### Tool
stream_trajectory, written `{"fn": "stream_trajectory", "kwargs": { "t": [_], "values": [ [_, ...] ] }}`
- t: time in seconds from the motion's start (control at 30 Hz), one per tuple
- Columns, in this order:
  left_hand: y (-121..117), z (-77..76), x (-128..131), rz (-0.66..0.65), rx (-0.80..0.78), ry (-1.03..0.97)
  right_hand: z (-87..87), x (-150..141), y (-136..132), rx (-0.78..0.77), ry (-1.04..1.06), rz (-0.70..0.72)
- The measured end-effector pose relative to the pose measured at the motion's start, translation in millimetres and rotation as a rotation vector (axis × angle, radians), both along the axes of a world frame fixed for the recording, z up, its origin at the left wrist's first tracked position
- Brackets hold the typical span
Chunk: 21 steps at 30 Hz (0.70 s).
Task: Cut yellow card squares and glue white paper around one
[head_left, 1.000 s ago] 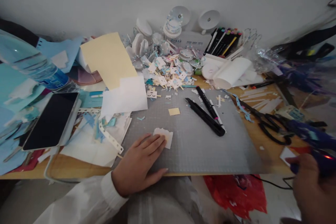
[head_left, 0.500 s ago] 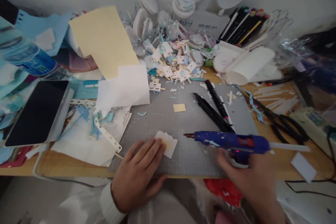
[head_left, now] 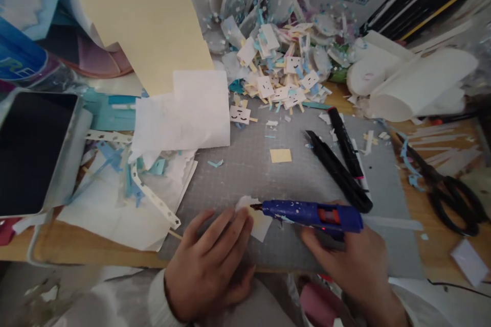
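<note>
My left hand [head_left: 209, 260] lies flat with fingers stretched out, pressing a small cream paper piece [head_left: 261, 222] onto the grey cutting mat [head_left: 291, 173]. My right hand [head_left: 351, 260] grips a blue hot glue gun [head_left: 310, 213], held level and pointing left. Its nozzle tip touches the top of the paper piece, just beside my left fingertips. A clear glue stick pokes out of the gun's back end to the right.
Two black markers [head_left: 339, 168] and a small yellow square [head_left: 280, 155] lie on the mat. A pile of little paper faces [head_left: 282, 74] sits behind it. Black scissors [head_left: 447, 189] lie at the right, a tablet [head_left: 26, 153] at the left, white and yellow sheets [head_left: 180, 107] beside it.
The view has closed in on the mat. My right hand brought the glue gun in from the far right and moved its nozzle left onto the paper piece. The left hand stayed put.
</note>
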<state>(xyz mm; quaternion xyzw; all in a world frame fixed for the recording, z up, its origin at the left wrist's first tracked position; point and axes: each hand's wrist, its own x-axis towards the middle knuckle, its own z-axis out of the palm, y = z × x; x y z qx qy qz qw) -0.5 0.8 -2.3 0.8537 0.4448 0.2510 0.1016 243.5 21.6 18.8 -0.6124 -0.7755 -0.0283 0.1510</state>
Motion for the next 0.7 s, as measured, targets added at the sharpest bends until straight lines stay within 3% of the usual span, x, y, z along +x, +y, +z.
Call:
{"fn": "stream_trajectory", "kwargs": {
  "t": [0.7],
  "values": [
    [-2.0, -0.3, 0.9, 0.109, -0.007, -0.004, -0.3, -1.0, 4.4, -0.027, 0.027, 0.142]
  ]
}}
